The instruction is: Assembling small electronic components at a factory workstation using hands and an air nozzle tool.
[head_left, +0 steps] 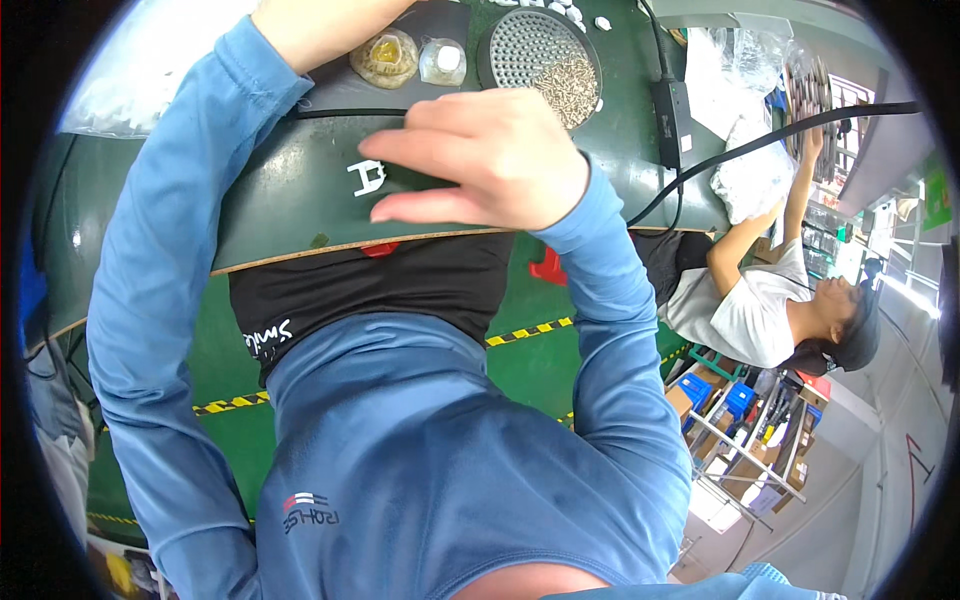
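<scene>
White plastic piece [369,178] is placed on the green table [285,205], near the front edge. It's seen between the thumb and forefinger of the right hand [490,165], which are held spread; nothing is pinched. Left hand [335,24] is cut off by the top edge, grip can't be told. Small screws [568,90] are piled in a round dimpled dish [510,50] just beyond the right hand.

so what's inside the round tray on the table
The tray holds a pile of small metal pieces toward its near right side, with dimpled bottom showing elsewhere. The right hand hides part of the near edge; whatever lies beneath the pile is covered.
</scene>
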Motion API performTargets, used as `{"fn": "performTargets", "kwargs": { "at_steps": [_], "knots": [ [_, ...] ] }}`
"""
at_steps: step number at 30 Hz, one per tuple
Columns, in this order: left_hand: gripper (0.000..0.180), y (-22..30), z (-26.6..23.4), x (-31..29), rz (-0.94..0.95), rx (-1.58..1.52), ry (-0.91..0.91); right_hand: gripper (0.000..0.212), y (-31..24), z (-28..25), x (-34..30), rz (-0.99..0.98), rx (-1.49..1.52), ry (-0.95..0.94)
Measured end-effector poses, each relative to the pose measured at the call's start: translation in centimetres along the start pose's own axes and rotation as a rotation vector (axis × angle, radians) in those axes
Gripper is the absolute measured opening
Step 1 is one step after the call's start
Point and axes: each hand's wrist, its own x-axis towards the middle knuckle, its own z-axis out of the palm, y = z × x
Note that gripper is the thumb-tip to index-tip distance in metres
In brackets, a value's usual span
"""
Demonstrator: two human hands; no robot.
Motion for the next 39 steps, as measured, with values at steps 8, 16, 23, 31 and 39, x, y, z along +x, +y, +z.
{"fn": "performTargets", "kwargs": {
  "at_steps": [8,16,23,31,39],
  "knots": [
    [0.013,0.3,-0.1,0.0,-0.017,-0.046,0.012,0.031,0.0,1.2,0.7,-0.040,-0.005,0.094],
    [0.039,1.3,-0.2,-0.6,-0.148,-0.412,-0.340,0.036,2.5,0.0,0.5,0.364,0.443,0.980],
    [0.013,3.0,1.4,-1.3,-0.282,-0.422,-0.251,0.029,3.2,0.8,-0.3,0.402,0.363,0.972],
    [0.012,2.7,-0.5,-0.5,-0.262,-0.457,-0.437,0.042,2.7,-1.0,-0.1,0.374,0.894,0.745],
    [0.019,5.6,-0.9,-0.7,-0.540,-0.438,-0.571,0.036,4.3,-2.9,-0.4,0.147,0.594,0.369]
  ]
}}
